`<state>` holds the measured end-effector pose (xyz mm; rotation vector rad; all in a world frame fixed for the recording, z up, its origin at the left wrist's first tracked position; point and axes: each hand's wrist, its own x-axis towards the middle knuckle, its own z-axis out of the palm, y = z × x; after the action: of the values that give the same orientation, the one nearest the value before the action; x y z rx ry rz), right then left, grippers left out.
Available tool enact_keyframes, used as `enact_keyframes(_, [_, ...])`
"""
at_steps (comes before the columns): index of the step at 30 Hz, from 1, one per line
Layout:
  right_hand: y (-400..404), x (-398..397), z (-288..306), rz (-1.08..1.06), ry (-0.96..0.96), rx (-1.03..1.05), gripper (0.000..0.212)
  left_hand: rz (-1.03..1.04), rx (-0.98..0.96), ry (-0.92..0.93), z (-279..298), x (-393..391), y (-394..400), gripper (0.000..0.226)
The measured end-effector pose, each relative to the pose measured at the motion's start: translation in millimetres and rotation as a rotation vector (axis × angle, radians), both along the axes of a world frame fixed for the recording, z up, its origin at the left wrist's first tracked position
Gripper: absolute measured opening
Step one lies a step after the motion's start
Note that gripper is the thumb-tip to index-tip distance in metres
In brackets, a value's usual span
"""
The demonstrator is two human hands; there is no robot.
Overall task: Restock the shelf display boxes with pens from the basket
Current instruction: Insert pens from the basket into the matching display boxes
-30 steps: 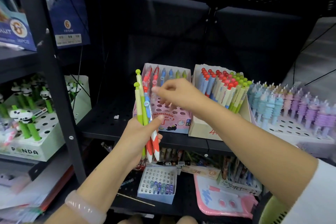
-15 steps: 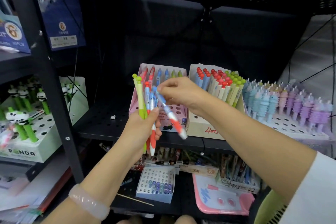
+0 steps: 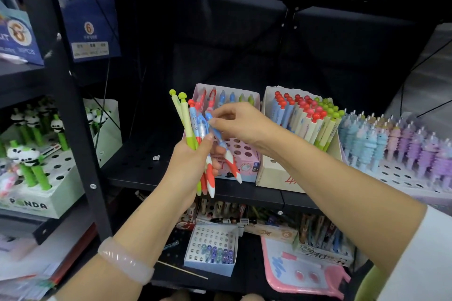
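Before a black metal shelf (image 3: 156, 179) in a stationery shop, a person restocks pens. At far left a panda pen box (image 3: 36, 200) stands on the neighbouring rack. The left hand (image 3: 189, 162) is clenched around a bundle of pens (image 3: 195, 129), tips down and caps up, likely so each can drop straight into a hole. Just right of it, the right hand (image 3: 241, 122) pinches one blue pen (image 3: 221, 142) near its cap, tilted away from the bundle, apparently to single it out. Behind both hands sits the pink box (image 3: 241, 154), many holes empty. Further right, a cream box (image 3: 276, 173) looks full. No basket is in view.
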<state>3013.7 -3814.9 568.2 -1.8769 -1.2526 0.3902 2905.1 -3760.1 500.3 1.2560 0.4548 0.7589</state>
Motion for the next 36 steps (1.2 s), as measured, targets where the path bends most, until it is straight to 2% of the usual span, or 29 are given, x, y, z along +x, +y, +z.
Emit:
enact_keyframes(2, [2,5,10,-0.017,0.049,0.073,0.009,-0.002,-0.009,-0.011,2,0,4,0.018])
enact_keyframes(4, [5,18,27,-0.149,0.072,0.243,0.014,0.000,-0.041,-0.029,1,-1,7,0.014])
enact_keyframes(6, [6,35,42,-0.272,0.057,0.393,0.009,0.003,-0.073,-0.041,-1,-3,10,0.015])
enact_keyframes(8, [10,48,47,-0.331,0.028,0.431,0.004,0.003,-0.089,-0.042,-4,-4,12,0.018])
enact_keyframes(13, [22,58,28,-0.389,-0.325,0.126,0.015,0.000,-0.106,-0.034,-9,-6,15,0.022])
enact_keyframes(17, [29,61,26,-0.376,-0.435,-0.040,0.018,-0.014,-0.077,-0.022,-10,-7,16,0.021])
enact_keyframes(21, [38,58,26,-0.380,-0.706,-0.227,0.024,-0.028,-0.073,-0.017,-11,-9,16,0.021])
enact_keyframes(24, [40,58,22,-0.402,-0.769,-0.338,0.028,-0.026,-0.061,-0.014,-12,-11,16,0.021])
enact_keyframes(26, [35,55,18,-0.413,-0.818,-0.306,0.029,-0.022,-0.074,-0.024,-11,-13,16,0.023])
enact_keyframes(27, [32,51,16,-0.421,-0.831,-0.203,0.028,-0.023,-0.083,-0.032,-10,-14,16,0.025])
enact_keyframes(29, [23,39,13,-0.381,-0.772,0.067,0.025,-0.038,-0.102,-0.052,-9,-15,14,0.030])
enact_keyframes(30, [18,33,11,-0.302,-0.680,0.126,0.023,-0.048,-0.117,-0.063,-8,-15,13,0.031])
enact_keyframes(33, [3,15,6,0.070,-0.158,0.002,0.024,-0.056,-0.150,-0.075,-7,-11,6,0.033])
enact_keyframes(36, [-6,10,-2,0.249,0.272,-0.037,0.025,-0.074,-0.181,-0.097,-4,-7,-2,0.032])
